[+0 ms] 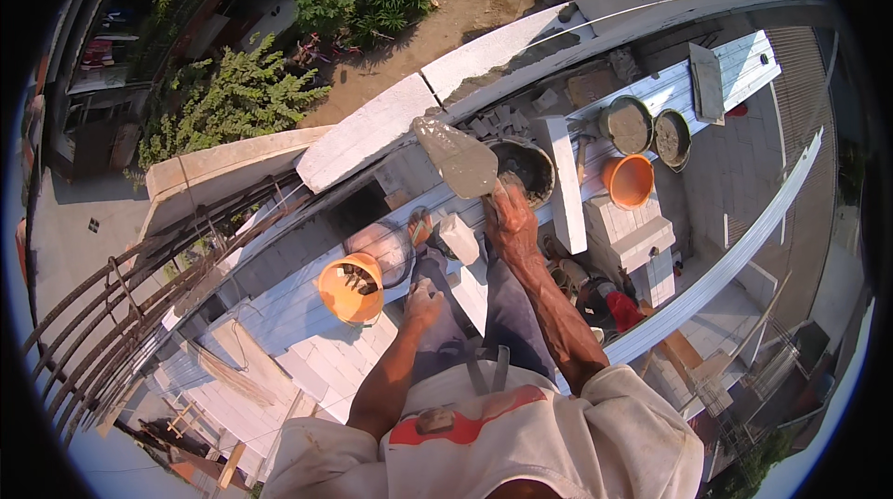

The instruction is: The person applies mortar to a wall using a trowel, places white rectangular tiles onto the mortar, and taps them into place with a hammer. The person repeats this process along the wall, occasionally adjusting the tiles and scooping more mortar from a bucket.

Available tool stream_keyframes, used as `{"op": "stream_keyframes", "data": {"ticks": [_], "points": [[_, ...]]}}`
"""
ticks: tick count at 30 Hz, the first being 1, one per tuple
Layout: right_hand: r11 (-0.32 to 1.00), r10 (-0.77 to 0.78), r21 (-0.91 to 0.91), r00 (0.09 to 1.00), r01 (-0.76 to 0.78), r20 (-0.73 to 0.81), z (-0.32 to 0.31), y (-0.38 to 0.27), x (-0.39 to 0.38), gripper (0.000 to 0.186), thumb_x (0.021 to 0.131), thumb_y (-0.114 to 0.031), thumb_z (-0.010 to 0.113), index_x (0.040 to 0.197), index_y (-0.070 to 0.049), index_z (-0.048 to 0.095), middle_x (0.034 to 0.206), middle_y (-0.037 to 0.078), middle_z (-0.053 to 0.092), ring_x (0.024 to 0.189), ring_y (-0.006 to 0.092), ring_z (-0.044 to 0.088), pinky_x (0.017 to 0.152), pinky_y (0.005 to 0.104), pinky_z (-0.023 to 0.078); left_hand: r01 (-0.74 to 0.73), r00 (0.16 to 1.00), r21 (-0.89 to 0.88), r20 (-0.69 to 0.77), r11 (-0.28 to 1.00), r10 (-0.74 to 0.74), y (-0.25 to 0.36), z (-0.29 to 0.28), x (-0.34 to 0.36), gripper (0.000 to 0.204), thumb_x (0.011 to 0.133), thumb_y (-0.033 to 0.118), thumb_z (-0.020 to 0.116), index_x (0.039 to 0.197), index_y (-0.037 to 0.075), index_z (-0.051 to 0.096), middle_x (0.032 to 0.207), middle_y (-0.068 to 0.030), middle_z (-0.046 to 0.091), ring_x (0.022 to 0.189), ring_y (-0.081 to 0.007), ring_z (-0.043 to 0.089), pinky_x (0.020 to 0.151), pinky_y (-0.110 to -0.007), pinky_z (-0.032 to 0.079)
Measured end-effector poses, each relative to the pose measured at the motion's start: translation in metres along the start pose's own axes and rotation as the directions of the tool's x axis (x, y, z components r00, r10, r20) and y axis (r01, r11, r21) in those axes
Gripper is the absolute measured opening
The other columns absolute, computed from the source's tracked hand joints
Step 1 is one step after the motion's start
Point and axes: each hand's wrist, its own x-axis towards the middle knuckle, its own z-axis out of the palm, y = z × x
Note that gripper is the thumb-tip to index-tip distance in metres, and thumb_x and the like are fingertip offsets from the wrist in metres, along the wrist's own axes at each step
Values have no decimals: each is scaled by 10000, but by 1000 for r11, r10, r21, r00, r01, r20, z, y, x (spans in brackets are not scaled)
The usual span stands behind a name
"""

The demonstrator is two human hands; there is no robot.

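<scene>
My right hand (510,212) is closed round the handle of a trowel (458,157). Wet grey mortar coats the trowel's blade, which reaches toward the block wall. Just beyond that hand stands a black bucket (535,169) with mortar inside, partly hidden by the trowel and hand. My left hand (425,302) hangs loosely by my left leg, its fingers foreshortened and slightly apart, with nothing visible in it. White blocks (377,127) form the wall ahead, and grey mortar (530,66) covers part of its top farther right.
An orange bucket (351,290) with dark pieces inside stands left. Another orange bucket (628,181) and two mortar buckets (627,125) (671,139) are right. An upright white block (561,185) stands near the black bucket. Bent steel bars (112,313) jut out left; ground lies far below the wall.
</scene>
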Motion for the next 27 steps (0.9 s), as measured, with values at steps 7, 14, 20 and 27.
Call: {"op": "stream_keyframes", "data": {"ticks": [7,14,20,27], "points": [[997,12,77,998,-7,-63,41,-25,56,653,800,91,667,1422,35,475,1051,211,555,965,429,590,813,497,513,18,1000,87,18,996,-20,-4,9,2,691,931,333,666,1508,5,474,1581,-299,406,1495,-441,362,1238,-460,312],[977,-187,152,936,147,297,81,-60,-38,640,847,-70,627,1467,3,490,1025,188,576,995,396,611,846,494,527,43,992,328,96,944,-78,-22,29,16,830,933,376,672,1603,54,301,1644,-266,295,1483,-427,372,1214,-481,343],[921,61,288,827,-263,559,47,1,-113,352,864,-154,661,1163,7,564,986,190,569,966,419,623,817,491,539,188,971,476,42,859,-236,-2,55,8,1162,829,482,767,1667,93,61,1688,-270,169,1520,-482,270,1211,-559,317],[735,665,-325,538,-595,519,91,224,-160,353,968,-276,570,1145,24,623,973,291,719,907,428,736,764,510,599,175,976,585,3,792,-218,37,52,37,1200,823,535,780,1608,-70,104,1450,-394,420,1258,-528,559,1072,-565,464]]}}
